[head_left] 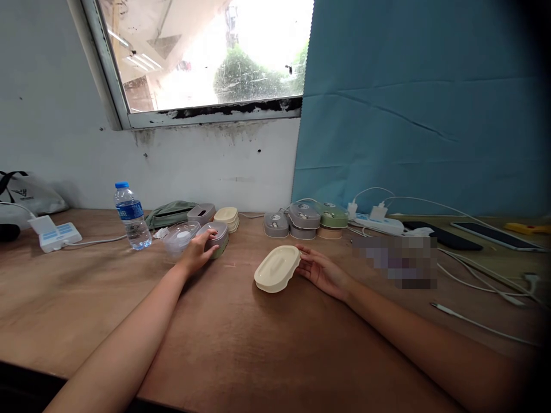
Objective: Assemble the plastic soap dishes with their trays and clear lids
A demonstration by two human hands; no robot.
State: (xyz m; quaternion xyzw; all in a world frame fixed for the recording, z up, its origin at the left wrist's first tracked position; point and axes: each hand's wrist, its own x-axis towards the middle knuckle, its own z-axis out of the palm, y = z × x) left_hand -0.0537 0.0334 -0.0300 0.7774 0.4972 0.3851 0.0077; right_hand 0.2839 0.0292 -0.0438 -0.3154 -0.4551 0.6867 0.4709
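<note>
White characters, too small to be read, are carried by the blue label [129, 210] of the water bottle [136, 235], left of the left hand [198, 252]. Round marks, also illegible, are borne by the lidded boxes [303, 215] stacked beyond the right hand [321, 274]. By the right hand, the cream tray [276, 269] is gripped at its near edge, tilted, its shallow hollow turned upward. By the left hand, the grey-lidded box [220, 234] is clasped between thumb and fingers; just beside it, a white round shape is seen in the clear tub [171, 244].
</note>
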